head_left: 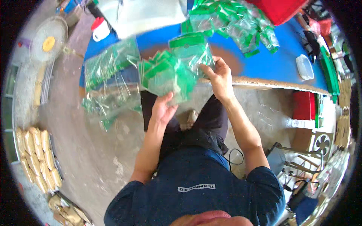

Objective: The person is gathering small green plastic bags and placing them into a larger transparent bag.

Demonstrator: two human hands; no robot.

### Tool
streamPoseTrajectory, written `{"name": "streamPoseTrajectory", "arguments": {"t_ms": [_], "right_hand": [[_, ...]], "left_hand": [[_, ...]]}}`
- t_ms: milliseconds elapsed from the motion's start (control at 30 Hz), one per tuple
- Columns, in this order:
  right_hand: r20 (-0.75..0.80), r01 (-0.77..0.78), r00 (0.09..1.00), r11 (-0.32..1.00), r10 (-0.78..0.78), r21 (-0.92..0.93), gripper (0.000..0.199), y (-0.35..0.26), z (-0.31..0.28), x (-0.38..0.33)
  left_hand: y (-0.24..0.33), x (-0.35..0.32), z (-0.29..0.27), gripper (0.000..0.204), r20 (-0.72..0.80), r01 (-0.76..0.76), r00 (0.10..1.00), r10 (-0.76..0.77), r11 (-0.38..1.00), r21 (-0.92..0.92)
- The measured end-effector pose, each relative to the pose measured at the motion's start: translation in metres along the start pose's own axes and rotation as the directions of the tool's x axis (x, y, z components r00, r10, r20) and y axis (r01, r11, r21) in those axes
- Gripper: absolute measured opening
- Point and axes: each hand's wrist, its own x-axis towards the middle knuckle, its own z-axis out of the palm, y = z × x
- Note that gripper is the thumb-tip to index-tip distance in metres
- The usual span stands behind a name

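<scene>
My left hand [163,108] is closed on the lower edge of a fanned stack of clear plastic bags with green tops [162,77]. Just right of it, my right hand [220,77] pinches the side of another clear bag with a green header [191,49], which has a small round hole. This bag overlaps the stack's right side. Left of my hands, a large clear plastic bag [111,71] with green-edged bags in it hangs over the table's front edge. Farther back, many loose green-and-clear bags [241,28] lie heaped on the blue table [279,69].
At the back left are a white sheet of plastic [145,17] and a white mug with a red top [100,29]. A clear plastic tub [304,67] sits at the table's right. A red box [303,105] and a folded metal-framed chair [298,160] stand on the right. A fan [48,43] is at left.
</scene>
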Motion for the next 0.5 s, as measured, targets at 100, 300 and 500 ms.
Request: {"name": "streamPoseTrajectory", "arguments": {"t_ms": [100, 300, 500], "right_hand": [[0.152, -0.11, 0.982, 0.994, 0.108, 0.002, 0.021, 0.005, 0.0, -0.015], [0.398, 0.224, 0.917, 0.811, 0.012, -0.54, 0.045, 0.006, -0.009, 0.083], [0.571, 0.55, 0.811, -0.162, -0.132, -0.819, 0.064, 0.051, -0.028, 0.169]], "left_hand": [[0.002, -0.006, -0.01, 0.059, -0.007, -0.033, 0.999, 0.034, 0.992, 0.124], [0.004, -0.028, -0.006, 0.058, -0.034, -0.181, 0.979, 0.202, 0.931, 0.316], [-0.004, -0.043, -0.021, 0.057, -0.13, -0.122, 0.982, 0.136, 0.986, 0.111]]}}
